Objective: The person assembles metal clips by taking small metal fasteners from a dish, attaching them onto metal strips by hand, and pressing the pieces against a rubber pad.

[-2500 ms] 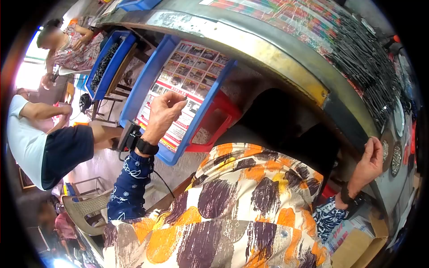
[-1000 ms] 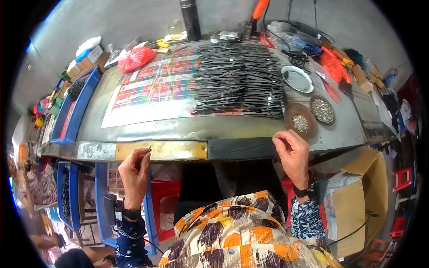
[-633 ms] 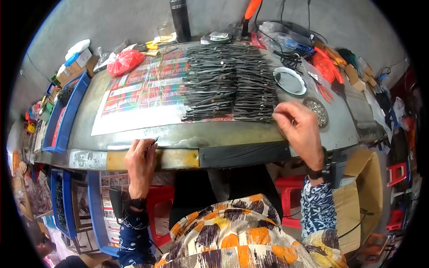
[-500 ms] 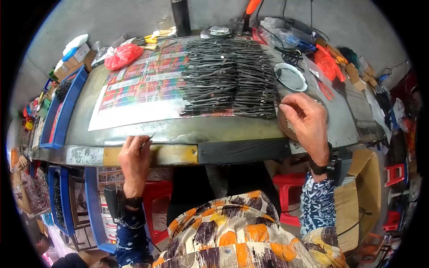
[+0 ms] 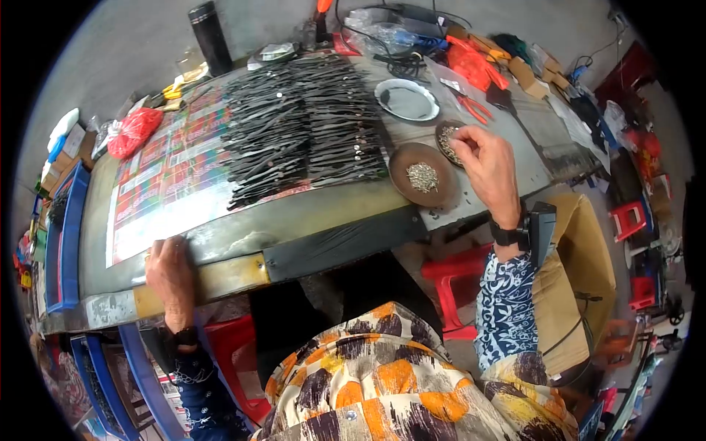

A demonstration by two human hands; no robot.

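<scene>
My right hand [image 5: 489, 173] is over a small dark dish [image 5: 443, 134] of tiny pieces, its thumb and forefinger closed in a pinch. Whatever lies between those fingertips is too small to make out. Just left of it stands a brown round dish [image 5: 401, 158] with a heap of small shiny metal pieces [image 5: 422, 177]. At the table's front edge is my left hand [image 5: 170, 279], fingers curled and drawn together; what they hold, if anything, is hidden. Between the hands, two columns of thin black strips [image 5: 342, 121] lie on a printed sheet [image 5: 173, 173], a few bearing shiny spots.
A white-rimmed oval dish [image 5: 434, 109] and red-handled pliers [image 5: 476, 110] lie at the back right. A black flask [image 5: 210, 40] and red plastic bag [image 5: 134, 132] stand at the back left. A blue tray [image 5: 72, 235] borders the left side. An open carton [image 5: 570, 294] stands below right.
The view has swung right and tilted. My right hand has come over the small dark dish, and the brown dish's contents now show. My left hand stays by the table edge, its fingers turned more downward.
</scene>
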